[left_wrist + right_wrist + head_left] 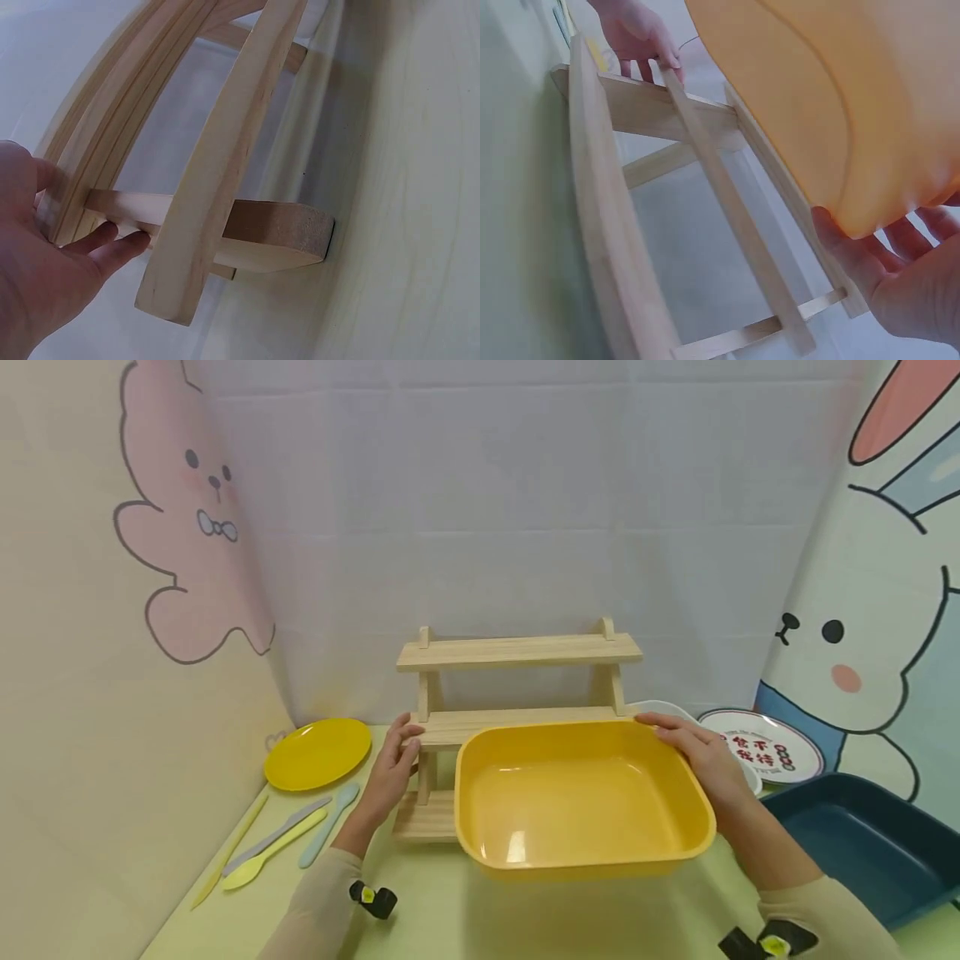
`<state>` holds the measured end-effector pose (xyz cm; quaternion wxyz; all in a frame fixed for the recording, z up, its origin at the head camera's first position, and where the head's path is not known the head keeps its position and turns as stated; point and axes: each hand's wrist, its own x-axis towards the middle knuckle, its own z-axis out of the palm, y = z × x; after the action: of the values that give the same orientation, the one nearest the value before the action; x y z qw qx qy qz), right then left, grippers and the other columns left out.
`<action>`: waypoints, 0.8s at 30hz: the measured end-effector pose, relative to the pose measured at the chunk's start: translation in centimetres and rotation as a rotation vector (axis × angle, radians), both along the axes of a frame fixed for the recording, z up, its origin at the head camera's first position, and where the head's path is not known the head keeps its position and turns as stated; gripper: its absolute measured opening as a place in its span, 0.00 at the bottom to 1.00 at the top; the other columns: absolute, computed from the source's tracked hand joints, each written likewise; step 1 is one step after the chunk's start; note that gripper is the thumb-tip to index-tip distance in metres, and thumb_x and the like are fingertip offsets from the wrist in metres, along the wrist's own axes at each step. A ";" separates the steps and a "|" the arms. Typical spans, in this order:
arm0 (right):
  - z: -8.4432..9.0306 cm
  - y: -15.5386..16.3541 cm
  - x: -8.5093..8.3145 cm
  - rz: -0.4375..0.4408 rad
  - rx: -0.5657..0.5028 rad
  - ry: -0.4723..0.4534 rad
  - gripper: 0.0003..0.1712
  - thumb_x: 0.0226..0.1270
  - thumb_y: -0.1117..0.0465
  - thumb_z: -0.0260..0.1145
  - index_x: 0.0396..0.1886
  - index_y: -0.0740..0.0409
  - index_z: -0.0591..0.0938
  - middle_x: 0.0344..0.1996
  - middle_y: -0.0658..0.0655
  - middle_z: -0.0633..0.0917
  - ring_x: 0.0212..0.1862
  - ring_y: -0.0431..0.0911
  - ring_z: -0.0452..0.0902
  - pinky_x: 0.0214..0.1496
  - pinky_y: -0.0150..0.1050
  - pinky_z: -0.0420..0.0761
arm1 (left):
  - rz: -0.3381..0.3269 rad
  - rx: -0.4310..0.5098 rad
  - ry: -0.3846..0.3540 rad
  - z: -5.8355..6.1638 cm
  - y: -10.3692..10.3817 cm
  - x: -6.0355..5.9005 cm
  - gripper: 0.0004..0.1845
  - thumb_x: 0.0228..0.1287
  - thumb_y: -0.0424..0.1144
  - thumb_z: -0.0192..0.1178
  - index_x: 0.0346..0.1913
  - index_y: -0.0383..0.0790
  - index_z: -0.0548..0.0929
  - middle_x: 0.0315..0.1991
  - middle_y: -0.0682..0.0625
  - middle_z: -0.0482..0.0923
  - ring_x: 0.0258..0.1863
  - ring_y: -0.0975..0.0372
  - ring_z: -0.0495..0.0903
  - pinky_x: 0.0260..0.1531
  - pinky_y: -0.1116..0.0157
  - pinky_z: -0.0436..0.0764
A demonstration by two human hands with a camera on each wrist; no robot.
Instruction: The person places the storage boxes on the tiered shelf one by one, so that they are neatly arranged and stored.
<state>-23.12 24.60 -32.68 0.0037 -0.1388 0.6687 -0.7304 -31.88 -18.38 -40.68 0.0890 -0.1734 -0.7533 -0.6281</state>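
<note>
A yellow rectangular tray hangs tilted above the table, in front of a pale wooden tiered rack. My right hand grips the tray's far right corner, thumb over the rim and fingers beneath; in the right wrist view those fingers cup the tray's underside. My left hand holds the left end of the rack's middle shelf. In the left wrist view its fingers curl under a slat of the rack. The tray hides the rack's lower right part.
A yellow round plate and several pastel utensils lie at the left. At the right are a white bowl, a printed white plate and a dark blue tray. Cloth walls close in on three sides.
</note>
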 end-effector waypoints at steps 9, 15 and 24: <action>3.6 0.0 -2.2 -0.021 0.018 -0.064 0.22 0.81 0.51 0.52 0.68 0.53 0.74 0.52 0.46 0.84 0.47 0.43 0.84 0.47 0.36 0.84 | 0.007 0.001 0.025 -1.7 -0.6 -1.4 0.16 0.82 0.42 0.45 0.64 0.39 0.70 0.80 0.50 0.43 0.58 0.46 0.69 0.60 0.39 0.71; 6.1 -0.6 -4.6 -0.019 0.066 -0.022 0.26 0.81 0.50 0.51 0.72 0.54 0.68 0.55 0.48 0.80 0.46 0.43 0.83 0.47 0.34 0.83 | 0.008 0.003 -0.005 -1.1 -0.4 -0.8 0.16 0.82 0.37 0.44 0.65 0.35 0.69 0.80 0.47 0.41 0.58 0.42 0.68 0.59 0.37 0.70; 10.1 -1.8 -9.6 -0.015 0.084 -0.017 0.32 0.82 0.53 0.48 0.79 0.59 0.57 0.66 0.55 0.71 0.51 0.40 0.79 0.49 0.31 0.81 | 0.032 -0.077 0.111 0.5 0.3 1.0 0.16 0.81 0.33 0.43 0.63 0.28 0.68 0.78 0.37 0.45 0.52 0.39 0.72 0.48 0.42 0.79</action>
<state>-32.74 22.82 -22.59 0.0098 -0.1272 0.6999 -0.7028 -30.84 -18.12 -40.19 0.1337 -0.1993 -0.7735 -0.5867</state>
